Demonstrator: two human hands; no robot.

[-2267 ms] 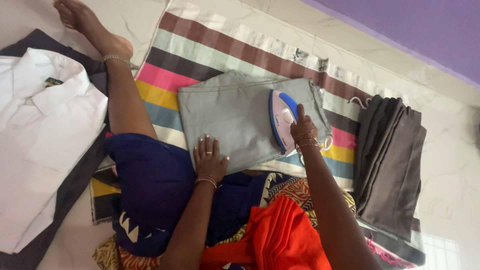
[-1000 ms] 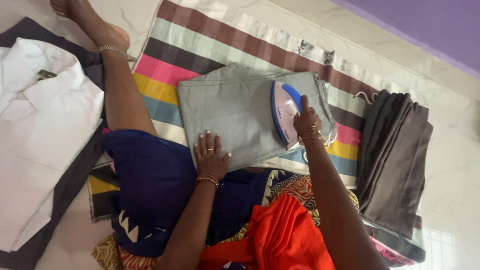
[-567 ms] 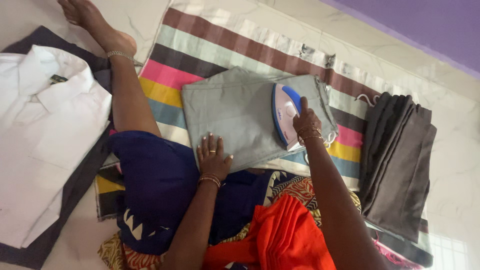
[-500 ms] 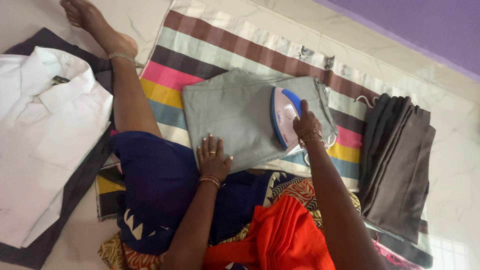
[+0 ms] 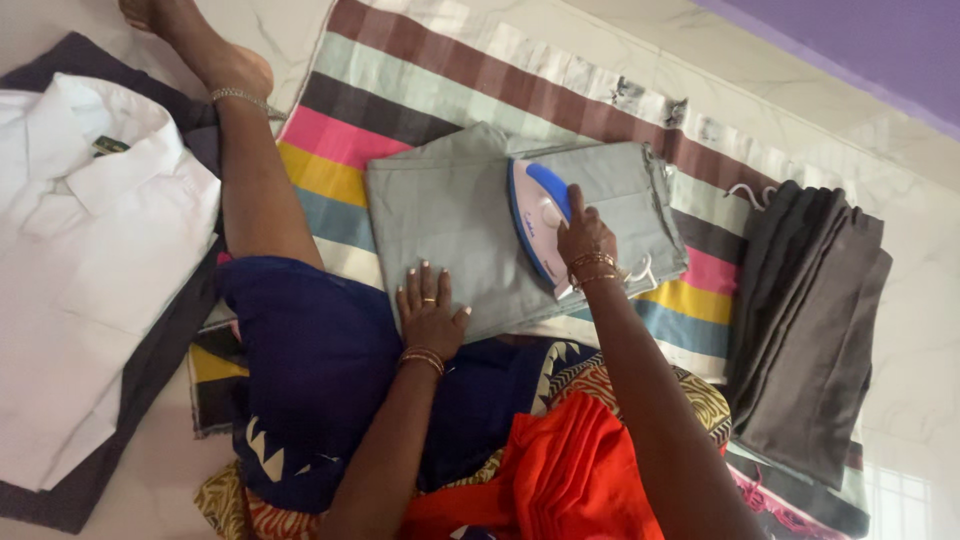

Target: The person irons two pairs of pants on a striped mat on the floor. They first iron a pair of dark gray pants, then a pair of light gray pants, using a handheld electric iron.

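1. My right hand (image 5: 585,238): fingers wrapped around the handle of the iron (image 5: 538,222), forefinger stretched along its top; bangles at the wrist.
2. Iron: white with a blue top, resting soleplate-down on the grey cloth (image 5: 460,225), near the cloth's middle, nose pointing away from me.
3. My left hand (image 5: 430,312): fingers spread and flat, pressing the near edge of the grey cloth; it grips nothing. A ring shows on one finger.
4. Grey cloth: folded flat, lying across the striped mat (image 5: 420,85).
5. My leg (image 5: 255,190): stretched along the mat's left edge, anklet at the foot.
6. White shirt (image 5: 90,260): folded, on a dark garment left of my leg.
7. Dark folded clothes (image 5: 810,320): stacked at the mat's right end, well apart from the iron.
8. Floor (image 5: 920,260): pale marble; purple wall beyond.
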